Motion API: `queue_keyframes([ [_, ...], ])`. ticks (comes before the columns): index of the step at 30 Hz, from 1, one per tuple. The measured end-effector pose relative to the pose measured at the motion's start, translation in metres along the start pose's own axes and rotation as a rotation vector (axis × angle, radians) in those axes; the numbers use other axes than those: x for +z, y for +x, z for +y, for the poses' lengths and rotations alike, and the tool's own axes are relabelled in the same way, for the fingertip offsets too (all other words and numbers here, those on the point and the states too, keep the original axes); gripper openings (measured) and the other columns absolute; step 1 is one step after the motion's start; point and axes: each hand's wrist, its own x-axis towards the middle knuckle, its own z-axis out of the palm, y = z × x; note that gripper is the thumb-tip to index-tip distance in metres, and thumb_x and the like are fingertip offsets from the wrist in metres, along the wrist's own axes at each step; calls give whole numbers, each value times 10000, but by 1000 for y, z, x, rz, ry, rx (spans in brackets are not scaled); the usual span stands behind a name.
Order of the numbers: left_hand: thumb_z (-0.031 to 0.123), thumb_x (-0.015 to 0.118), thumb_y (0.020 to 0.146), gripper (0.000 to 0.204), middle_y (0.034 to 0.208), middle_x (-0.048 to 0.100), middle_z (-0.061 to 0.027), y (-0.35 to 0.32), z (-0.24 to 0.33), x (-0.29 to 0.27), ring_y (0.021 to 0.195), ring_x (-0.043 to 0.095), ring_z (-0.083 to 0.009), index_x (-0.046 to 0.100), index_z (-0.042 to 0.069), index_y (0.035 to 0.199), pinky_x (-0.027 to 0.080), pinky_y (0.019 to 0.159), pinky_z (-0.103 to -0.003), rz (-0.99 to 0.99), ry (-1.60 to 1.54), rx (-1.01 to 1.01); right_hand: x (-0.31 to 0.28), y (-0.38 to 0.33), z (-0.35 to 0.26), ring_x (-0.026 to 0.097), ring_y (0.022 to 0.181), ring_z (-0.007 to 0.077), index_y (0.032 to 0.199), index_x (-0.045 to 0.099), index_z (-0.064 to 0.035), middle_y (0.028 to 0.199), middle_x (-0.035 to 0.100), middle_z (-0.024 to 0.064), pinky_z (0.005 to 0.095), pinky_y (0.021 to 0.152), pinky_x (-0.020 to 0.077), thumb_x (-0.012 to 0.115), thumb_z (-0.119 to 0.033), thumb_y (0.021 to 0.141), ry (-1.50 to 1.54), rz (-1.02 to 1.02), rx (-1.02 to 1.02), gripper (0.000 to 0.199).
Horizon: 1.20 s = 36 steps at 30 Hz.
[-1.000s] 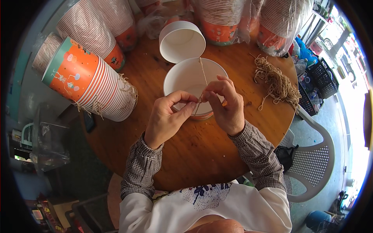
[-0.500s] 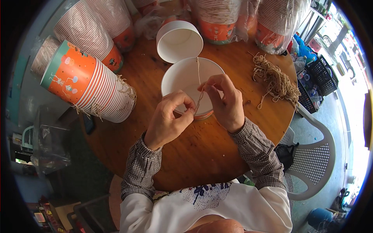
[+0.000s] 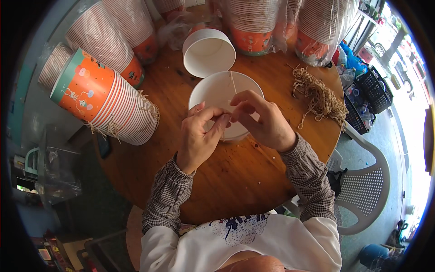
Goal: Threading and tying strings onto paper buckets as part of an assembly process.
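Note:
A white-lined paper bucket (image 3: 206, 93) stands on the wooden table in front of me, mouth up. From its far rim a thin beige string (image 3: 233, 83) runs across the opening toward my fingers. My left hand (image 3: 200, 133) pinches the string over the near side of the bucket, thumb against forefinger. Right beside it, my right hand (image 3: 263, 119) has its fingers curled and bent to the same spot, also on the string. The fingertips almost meet, and the bit of string between them is mostly hidden.
A second bucket (image 3: 209, 56) lies tipped behind the first. To the left leans a stack of orange and green buckets (image 3: 106, 97) with string ends hanging out. A bundle of string (image 3: 319, 97) lies at the right. Bagged bucket stacks (image 3: 251, 27) line the back; a plastic chair (image 3: 362, 186) stands right.
My hands have come closer together over the bucket's near side. The string stretch that showed between them is now mostly covered by fingers. The whole view has shifted slightly.

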Motion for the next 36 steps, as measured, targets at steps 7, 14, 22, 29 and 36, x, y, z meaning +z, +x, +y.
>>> queue_keyframes([
  [7, 47, 598, 913, 98, 739, 681, -25, -6, 1, 2, 737, 654, -99, 662, -1, 969, 326, 1085, -384, 26, -169, -145, -4, 0, 4, 616, 828, 295, 951, 601, -37, 865, 630, 101, 384, 746, 505, 637, -43, 816, -335, 7, -354, 139],
  [14, 63, 641, 895, 85, 739, 674, -12, -6, 4, -1, 726, 639, -92, 663, 14, 962, 313, 1097, -385, -18, -163, -101, -2, -1, 9, 592, 815, 262, 990, 620, -41, 895, 611, 80, 386, 736, 487, 657, -59, 755, -455, 87, -528, 239],
  [22, 62, 706, 789, 85, 824, 629, -50, -23, 4, -5, 821, 595, -191, 645, 41, 844, 427, 881, -378, 31, 65, 49, -34, 5, 27, 556, 790, 267, 947, 633, -34, 863, 590, 79, 374, 723, 455, 639, -15, 697, -793, 353, -566, 251],
  [29, 67, 724, 745, 135, 840, 597, -9, -31, -5, -1, 839, 580, -207, 637, 91, 846, 402, 869, -365, 5, 266, 177, -38, -6, 51, 562, 773, 276, 955, 628, -39, 816, 584, 88, 376, 715, 464, 641, -22, 811, -709, 448, -402, 146],
  [36, 102, 780, 698, 253, 865, 595, 14, -31, 0, -3, 822, 579, -175, 664, 118, 922, 414, 763, -344, -21, 611, 355, -14, -44, 76, 587, 766, 311, 928, 580, -23, 855, 581, 137, 400, 650, 489, 635, -12, 797, -513, 325, -264, 142],
])
